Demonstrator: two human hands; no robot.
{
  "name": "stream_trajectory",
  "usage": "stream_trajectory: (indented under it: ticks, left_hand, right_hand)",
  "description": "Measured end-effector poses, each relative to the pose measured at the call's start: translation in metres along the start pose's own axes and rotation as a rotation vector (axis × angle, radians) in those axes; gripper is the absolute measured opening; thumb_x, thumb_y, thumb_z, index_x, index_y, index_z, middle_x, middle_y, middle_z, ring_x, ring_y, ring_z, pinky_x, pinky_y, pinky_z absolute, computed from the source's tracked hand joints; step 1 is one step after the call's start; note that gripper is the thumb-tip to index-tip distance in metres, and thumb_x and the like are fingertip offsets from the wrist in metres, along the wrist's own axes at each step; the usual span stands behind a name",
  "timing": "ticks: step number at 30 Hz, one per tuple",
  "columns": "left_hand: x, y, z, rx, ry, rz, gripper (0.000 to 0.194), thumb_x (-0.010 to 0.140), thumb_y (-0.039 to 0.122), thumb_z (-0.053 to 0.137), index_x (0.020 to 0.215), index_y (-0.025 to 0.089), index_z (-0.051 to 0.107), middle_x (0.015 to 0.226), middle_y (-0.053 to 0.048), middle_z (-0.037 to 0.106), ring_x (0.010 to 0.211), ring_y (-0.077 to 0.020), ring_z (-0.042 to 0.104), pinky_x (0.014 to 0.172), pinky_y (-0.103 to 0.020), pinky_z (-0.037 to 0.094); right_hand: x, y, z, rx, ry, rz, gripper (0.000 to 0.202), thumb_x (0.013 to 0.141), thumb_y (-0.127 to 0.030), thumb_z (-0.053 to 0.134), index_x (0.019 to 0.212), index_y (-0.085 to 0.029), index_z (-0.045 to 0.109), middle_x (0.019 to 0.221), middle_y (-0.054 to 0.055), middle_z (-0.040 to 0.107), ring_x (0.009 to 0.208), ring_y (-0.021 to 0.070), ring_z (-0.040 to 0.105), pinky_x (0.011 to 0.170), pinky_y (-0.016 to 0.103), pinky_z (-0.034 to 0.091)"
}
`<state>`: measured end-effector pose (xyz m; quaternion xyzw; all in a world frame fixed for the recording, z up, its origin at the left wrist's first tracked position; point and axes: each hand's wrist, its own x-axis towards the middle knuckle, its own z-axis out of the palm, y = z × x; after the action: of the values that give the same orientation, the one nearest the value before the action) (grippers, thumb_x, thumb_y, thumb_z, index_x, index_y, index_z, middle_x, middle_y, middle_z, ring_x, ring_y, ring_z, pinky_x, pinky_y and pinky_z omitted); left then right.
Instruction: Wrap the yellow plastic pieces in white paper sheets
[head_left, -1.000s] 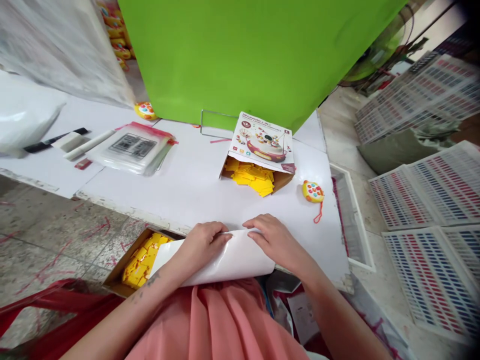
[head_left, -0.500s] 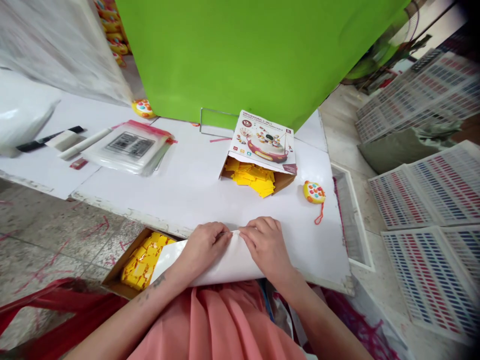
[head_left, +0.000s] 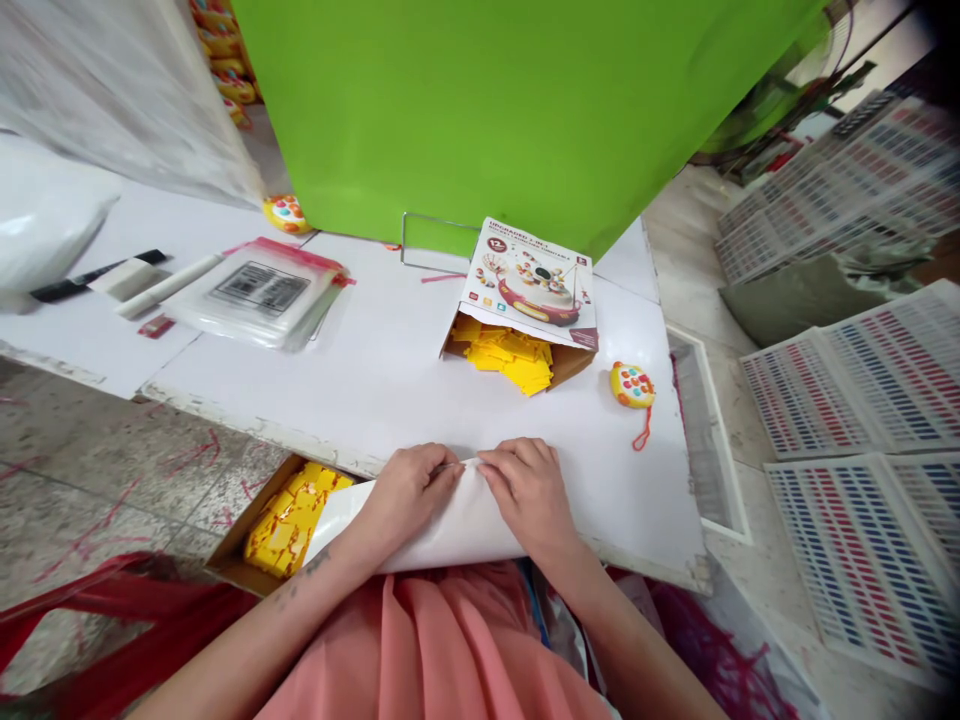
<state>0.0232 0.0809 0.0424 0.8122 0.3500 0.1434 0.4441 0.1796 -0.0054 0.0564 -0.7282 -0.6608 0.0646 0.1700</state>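
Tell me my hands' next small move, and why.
Perhaps draw the right hand slightly away from the left hand: both appear to pinch the white sheet close together along its upper edge, so a gentle pull might tauten it.

Green panel [head_left: 465,110] at your 12 o'clock
You have white crates [head_left: 855,555] at 4 o'clock, red material [head_left: 142,575] at 8.
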Motion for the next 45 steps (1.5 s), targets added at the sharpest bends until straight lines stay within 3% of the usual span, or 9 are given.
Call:
stream_trajectory:
  ticks: [7, 13, 17, 24, 36, 40, 45]
  left_hand:
    - [0.000, 0.001, 0.000, 0.009, -0.003, 0.002, 0.022, 0.086, 0.026, 0.042, 0.074, 0.017, 0.058, 0.073, -0.003, 0.062, 0.069, -0.0150, 0.054, 0.063, -0.024, 0.039]
    - [0.000, 0.002, -0.002, 0.014, -0.015, -0.009, 0.022, 0.087, 0.026, 0.041, 0.074, 0.017, 0.057, 0.072, -0.003, 0.061, 0.069, -0.0147, 0.054, 0.062, -0.023, 0.038]
    - [-0.001, 0.002, -0.002, 0.001, -0.006, -0.011, 0.024, 0.087, 0.028, 0.041, 0.074, 0.017, 0.057, 0.072, -0.003, 0.061, 0.068, -0.0148, 0.054, 0.061, -0.023, 0.038]
    - [0.000, 0.001, 0.000, 0.014, 0.004, -0.023, 0.023, 0.087, 0.028, 0.042, 0.077, 0.018, 0.059, 0.073, -0.003, 0.063, 0.068, -0.0148, 0.055, 0.061, -0.023, 0.038]
    - [0.003, -0.007, 0.003, 0.089, -0.016, 0.006, 0.021, 0.086, 0.034, 0.046, 0.083, 0.018, 0.061, 0.079, -0.005, 0.065, 0.071, -0.0169, 0.057, 0.063, -0.025, 0.038]
    - [0.002, -0.008, 0.002, 0.093, -0.036, 0.015, 0.020, 0.086, 0.033, 0.047, 0.087, 0.019, 0.061, 0.082, -0.004, 0.066, 0.075, -0.0184, 0.057, 0.067, -0.027, 0.038]
    - [0.002, -0.008, 0.003, 0.101, -0.054, 0.018, 0.020, 0.086, 0.032, 0.048, 0.086, 0.019, 0.062, 0.083, -0.005, 0.067, 0.075, -0.0183, 0.058, 0.070, -0.029, 0.038]
  right_hand:
    - [-0.002, -0.003, 0.001, 0.024, -0.003, -0.027, 0.014, 0.088, -0.022, 0.049, 0.090, -0.022, 0.063, 0.088, 0.003, 0.062, 0.088, 0.0192, 0.050, 0.081, 0.036, 0.035]
    - [-0.002, 0.000, 0.001, 0.192, 0.051, 0.001, 0.007, 0.084, -0.020, 0.054, 0.090, -0.020, 0.059, 0.088, 0.002, 0.063, 0.088, 0.0177, 0.051, 0.080, 0.034, 0.037]
    - [-0.001, 0.000, 0.003, 0.103, 0.060, 0.034, 0.014, 0.084, -0.022, 0.054, 0.097, -0.021, 0.060, 0.091, 0.004, 0.061, 0.090, 0.0204, 0.050, 0.082, 0.037, 0.036]
    - [-0.003, -0.009, 0.008, -0.038, 0.069, 0.004, 0.015, 0.089, -0.020, 0.044, 0.085, -0.020, 0.059, 0.088, 0.006, 0.060, 0.088, 0.0209, 0.049, 0.081, 0.038, 0.035]
    - [0.003, 0.001, 0.000, 0.175, 0.006, 0.095, 0.011, 0.087, -0.016, 0.042, 0.084, -0.019, 0.052, 0.084, 0.005, 0.059, 0.083, 0.0203, 0.051, 0.076, 0.034, 0.039]
    - [0.022, 0.019, -0.006, 0.063, 0.066, 0.049, 0.014, 0.088, -0.018, 0.042, 0.096, -0.019, 0.054, 0.094, 0.007, 0.061, 0.091, 0.0218, 0.052, 0.081, 0.036, 0.038]
    - [0.067, 0.035, 0.005, -0.185, 0.101, -0.083, 0.041, 0.087, -0.017, 0.044, 0.128, -0.021, 0.041, 0.099, 0.009, 0.061, 0.096, 0.0259, 0.047, 0.084, 0.041, 0.033]
